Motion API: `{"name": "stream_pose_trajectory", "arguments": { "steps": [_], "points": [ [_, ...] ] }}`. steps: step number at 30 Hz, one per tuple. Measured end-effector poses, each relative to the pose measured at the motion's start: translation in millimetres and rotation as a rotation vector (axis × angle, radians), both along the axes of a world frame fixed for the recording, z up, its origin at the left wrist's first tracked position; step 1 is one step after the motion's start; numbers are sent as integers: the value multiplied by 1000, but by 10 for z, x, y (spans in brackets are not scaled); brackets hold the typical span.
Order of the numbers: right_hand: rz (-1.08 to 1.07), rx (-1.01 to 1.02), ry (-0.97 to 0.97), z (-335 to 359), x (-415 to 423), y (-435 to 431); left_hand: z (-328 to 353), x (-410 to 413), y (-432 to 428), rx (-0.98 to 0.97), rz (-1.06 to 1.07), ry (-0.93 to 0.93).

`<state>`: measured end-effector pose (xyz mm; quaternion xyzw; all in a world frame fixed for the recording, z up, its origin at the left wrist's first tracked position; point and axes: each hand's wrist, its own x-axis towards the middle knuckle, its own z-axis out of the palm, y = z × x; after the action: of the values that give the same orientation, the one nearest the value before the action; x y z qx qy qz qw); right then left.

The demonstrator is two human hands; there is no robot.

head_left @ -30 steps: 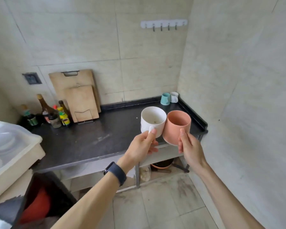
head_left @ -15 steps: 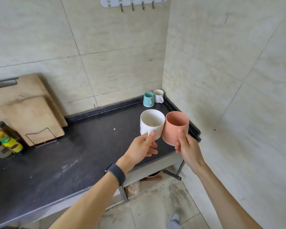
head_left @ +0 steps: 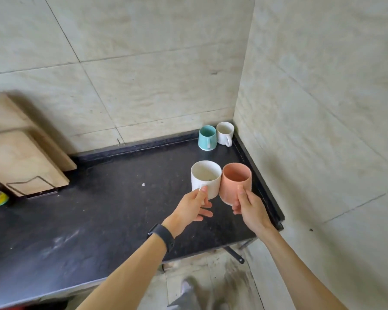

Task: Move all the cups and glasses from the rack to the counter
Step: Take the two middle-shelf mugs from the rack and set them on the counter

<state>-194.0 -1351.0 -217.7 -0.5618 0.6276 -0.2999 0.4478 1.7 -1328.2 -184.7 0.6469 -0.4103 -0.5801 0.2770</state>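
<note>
- Left hand [head_left: 190, 208]: fingers curled under and behind a white cylindrical ceramic cup [head_left: 207, 177], thumb pressed flat on its near wall. The hold is closed and the cup is upright.
- Right hand [head_left: 249, 206]: wrapped round the lower wall of a salmon-pink cylindrical ceramic cup [head_left: 235, 182], thumb lying up the near side. This hold is closed as well.
- Location: both cups are side by side with their walls touching. They appear to be held clear above the black stone counter [head_left: 110, 209], near its right end and not yet set down.
- Beyond the grips, in the corner: a teal ceramic mug [head_left: 207, 138] and a small white ceramic mug [head_left: 225, 133], standing just beside each other.
- Handling, as judged: rigid, brittle, smooth-glazed and of moderate weight. Slip risk is low if dry. Whether either held cup has a handle cannot be told.
- Hold advice: keep the grip low on the wall, with the thumb opposing the fingers.
- Risk: wall-to-wall knocks may chip the glaze, so separate the cups slightly before lowering.
</note>
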Motion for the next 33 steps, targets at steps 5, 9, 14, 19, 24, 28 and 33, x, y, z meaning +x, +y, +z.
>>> {"name": "stream_pose_trajectory", "arguments": {
  "steps": [5, 9, 14, 19, 24, 28, 33],
  "points": [
    [23, 103, -9, -331, 35, -524, -393, -27, -528, 72, 16, 17],
    [19, 174, -45, -563, 71, -828, -733, -23, -929, 108, 6, 35],
    [-51, 354, -119, -730, 40, -1235, -1077, -99, -1355, 147, 10, 18],
    [-74, 497, -69, -900, -43, -1734, -1349, -190, -1761, 148, 4, -76],
    [-80, 517, -119, -1095, -87, -2204, -1458, -232, -2099, 161, -1, -133],
    [-59, 531, -207, -1215, -78, -2487, -1546, -282, -2290, 182, 47, -129],
    [-94, 531, -187, -1369, -56, -2594, -1690, -350, -2424, 195, 50, -164]
  ]
}}
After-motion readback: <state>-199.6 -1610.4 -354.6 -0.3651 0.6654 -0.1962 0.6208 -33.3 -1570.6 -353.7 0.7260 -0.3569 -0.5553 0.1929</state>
